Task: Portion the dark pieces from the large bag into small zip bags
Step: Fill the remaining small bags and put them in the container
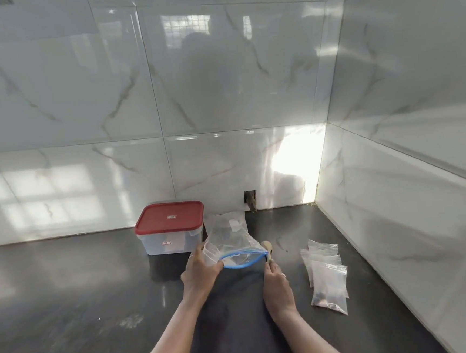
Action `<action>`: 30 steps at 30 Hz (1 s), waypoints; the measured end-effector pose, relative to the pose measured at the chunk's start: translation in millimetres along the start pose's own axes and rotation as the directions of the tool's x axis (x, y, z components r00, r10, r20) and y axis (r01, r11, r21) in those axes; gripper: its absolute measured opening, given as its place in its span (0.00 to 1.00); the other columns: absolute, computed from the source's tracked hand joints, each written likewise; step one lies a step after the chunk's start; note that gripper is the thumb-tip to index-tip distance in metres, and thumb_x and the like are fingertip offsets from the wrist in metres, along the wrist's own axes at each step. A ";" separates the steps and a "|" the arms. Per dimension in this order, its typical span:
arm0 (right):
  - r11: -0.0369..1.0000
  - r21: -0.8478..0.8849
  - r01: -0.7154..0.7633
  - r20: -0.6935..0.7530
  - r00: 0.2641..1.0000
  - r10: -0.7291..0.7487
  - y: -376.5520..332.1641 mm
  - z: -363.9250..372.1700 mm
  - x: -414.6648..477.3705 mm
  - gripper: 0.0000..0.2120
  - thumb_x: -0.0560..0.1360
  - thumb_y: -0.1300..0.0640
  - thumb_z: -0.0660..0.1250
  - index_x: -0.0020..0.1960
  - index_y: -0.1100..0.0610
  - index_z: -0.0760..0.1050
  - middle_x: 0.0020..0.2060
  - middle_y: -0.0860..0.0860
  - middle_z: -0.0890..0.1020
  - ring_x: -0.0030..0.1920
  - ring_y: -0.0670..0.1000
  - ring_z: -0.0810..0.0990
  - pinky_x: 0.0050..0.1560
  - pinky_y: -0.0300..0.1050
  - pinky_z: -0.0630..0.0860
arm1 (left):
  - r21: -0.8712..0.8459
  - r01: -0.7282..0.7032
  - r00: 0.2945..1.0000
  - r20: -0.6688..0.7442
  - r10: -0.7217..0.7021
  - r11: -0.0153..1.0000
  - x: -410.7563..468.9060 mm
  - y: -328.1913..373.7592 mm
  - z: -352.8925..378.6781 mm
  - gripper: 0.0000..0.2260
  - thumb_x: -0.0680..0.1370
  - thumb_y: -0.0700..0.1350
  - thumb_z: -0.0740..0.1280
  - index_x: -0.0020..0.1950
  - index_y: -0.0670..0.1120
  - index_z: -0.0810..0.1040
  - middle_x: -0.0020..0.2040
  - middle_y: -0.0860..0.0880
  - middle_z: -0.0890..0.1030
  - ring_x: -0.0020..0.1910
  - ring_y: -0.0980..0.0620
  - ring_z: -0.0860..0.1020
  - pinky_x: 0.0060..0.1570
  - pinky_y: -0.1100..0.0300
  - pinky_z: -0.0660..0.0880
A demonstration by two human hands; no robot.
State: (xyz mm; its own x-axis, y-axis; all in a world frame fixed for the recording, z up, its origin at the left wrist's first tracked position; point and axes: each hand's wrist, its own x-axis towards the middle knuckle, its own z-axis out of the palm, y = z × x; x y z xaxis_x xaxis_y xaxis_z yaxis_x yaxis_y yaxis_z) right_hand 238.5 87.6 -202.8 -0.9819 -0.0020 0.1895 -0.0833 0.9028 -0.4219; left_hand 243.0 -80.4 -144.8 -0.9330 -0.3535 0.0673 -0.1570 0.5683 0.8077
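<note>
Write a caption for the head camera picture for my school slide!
Left hand grips a large zip bag, right hand at its blue mouth, small zip bags lying to the right.

Dark counter: red-lid box, small zip bags rt.

We can't read the container labels; large bag contents are a dark blur; small zip bags overlap, count unclear; right hand grip too small to tell; forearms cut at bottom edge.

Lg clear bag, blue zip mouth open, centre. Sm zip bags piled right; nearest holds dark pcs.
</note>
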 end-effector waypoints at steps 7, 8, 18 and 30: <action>0.994 0.031 -0.102 0.054 0.993 0.100 -2.6 -2.8 -7.6 0.23 0.79 0.69 0.48 0.74 0.61 0.62 0.75 0.56 0.59 0.76 0.54 0.56 0.74 0.44 0.60 | -0.311 -0.013 0.999 0.039 0.026 0.950 -21.1 9.3 5.4 0.35 0.68 0.46 0.74 0.71 0.45 0.62 0.61 0.50 0.68 0.62 0.49 0.69 0.62 0.55 0.68; 0.982 0.152 -0.109 0.015 0.994 0.108 -4.6 -6.5 -9.2 0.21 0.80 0.67 0.50 0.70 0.60 0.67 0.73 0.56 0.65 0.73 0.54 0.63 0.70 0.43 0.65 | -0.346 -0.006 0.997 0.074 0.033 0.938 -24.0 13.5 6.9 0.39 0.66 0.52 0.74 0.72 0.46 0.60 0.62 0.51 0.66 0.63 0.51 0.67 0.64 0.55 0.66; 0.269 0.949 -0.164 0.161 0.986 0.034 -34.8 -42.5 -35.0 0.12 0.70 0.57 0.74 0.51 0.60 0.81 0.46 0.56 0.86 0.50 0.55 0.84 0.55 0.51 0.79 | -0.664 0.350 0.919 0.379 -0.106 0.661 -22.2 -0.9 56.4 0.40 0.65 0.75 0.58 0.66 0.49 0.73 0.62 0.43 0.76 0.62 0.46 0.76 0.65 0.46 0.70; 0.159 0.956 -0.248 0.184 0.924 0.334 -38.7 -55.9 -25.2 0.09 0.72 0.69 0.69 0.38 0.58 0.80 0.30 0.50 0.83 0.31 0.49 0.79 0.35 0.41 0.76 | -0.634 0.093 0.985 0.169 0.020 0.767 -27.6 17.6 7.7 0.02 0.76 0.42 0.68 0.46 0.48 0.79 0.42 0.50 0.81 0.43 0.54 0.77 0.47 0.62 0.73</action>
State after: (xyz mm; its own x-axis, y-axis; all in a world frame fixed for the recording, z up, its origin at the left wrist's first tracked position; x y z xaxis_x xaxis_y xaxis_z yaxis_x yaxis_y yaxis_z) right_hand 276.0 76.8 -141.8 -0.9667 0.2207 -0.1294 0.0677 -0.2668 -0.9614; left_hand 263.5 -55.0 -136.9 -0.9773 -0.2110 -0.0166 -0.0022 -0.0682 0.9977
